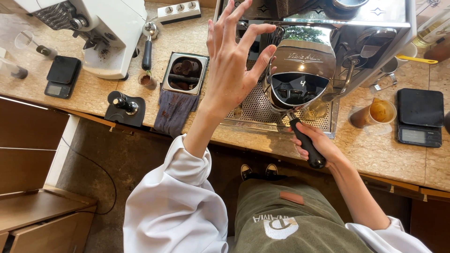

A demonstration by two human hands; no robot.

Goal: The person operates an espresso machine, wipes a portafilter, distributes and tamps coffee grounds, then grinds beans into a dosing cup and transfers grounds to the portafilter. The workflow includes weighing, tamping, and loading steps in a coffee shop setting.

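Right hand (315, 143) is wrapped tight around the black portafilter handle (307, 143), which angles up under the chrome group head (302, 61) of the espresso machine (375, 18). The handle sticks out over the front edge of the surface (389, 154), just past the perforated drip tray (255, 110). Left hand (232, 65) is up in the air, fingers (255, 30) spread wide, gripping nothing, hovering in front of the machine's left side and above the tray. A small glass (316, 111) sits on the tray under the group head, partly hidden. Left of the tray there's a metal knock box (185, 72) with dark grounds, a stained cloth (172, 110) hanging off the edge beside it, and a tamper (124, 104) on a black mat. Further left, a white grinder (108, 28) and a small black scale (62, 75). On the right, a glass cup (377, 112) of brown liquid stands just beside a second black scale (420, 117). The steam wand (346, 79) slants down near the group head.
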